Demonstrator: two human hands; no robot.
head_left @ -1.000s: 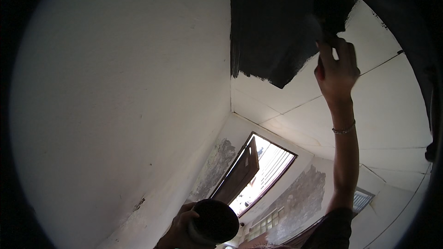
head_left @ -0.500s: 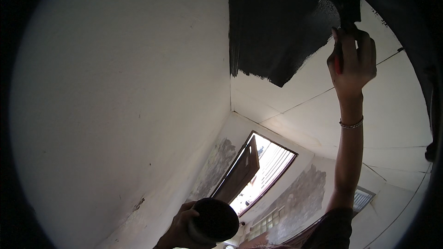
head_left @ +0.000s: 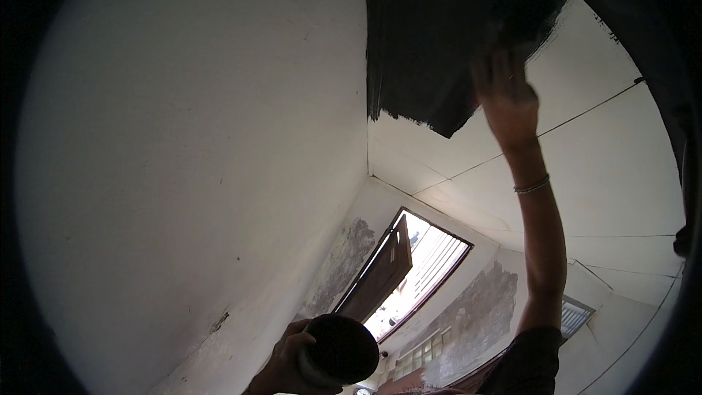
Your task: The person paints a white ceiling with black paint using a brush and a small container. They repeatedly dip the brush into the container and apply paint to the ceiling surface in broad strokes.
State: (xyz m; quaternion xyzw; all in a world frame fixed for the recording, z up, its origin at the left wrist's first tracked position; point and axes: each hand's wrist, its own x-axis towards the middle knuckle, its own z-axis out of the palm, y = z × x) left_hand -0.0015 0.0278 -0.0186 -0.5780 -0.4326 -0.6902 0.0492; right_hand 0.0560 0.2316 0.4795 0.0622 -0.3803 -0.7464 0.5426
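Dark round container (head_left: 342, 350), circular end toward camera; black paint patch (head_left: 424, 44), ragged-edged, across pale ceiling panels (head_left: 610, 164).

Right sleeve: dark, near-black cloth sleeve (head_left: 521, 367), short, its hem lying just above the elbow (head_left: 547, 294); the weave is lost in shadow
Right forearm: slim, bare forearm (head_left: 544, 245), narrowing toward the wrist
Wristband: thin, pale, silvery bracelet (head_left: 532, 186) circling the wrist, finely segmented – beads or links, too small to tell
Right hand: bare right hand (head_left: 507, 99), long-fingered, its outline blurred
Left hand: bare left hand (head_left: 284, 364), dim – knuckles rounded, details sunk in shadow
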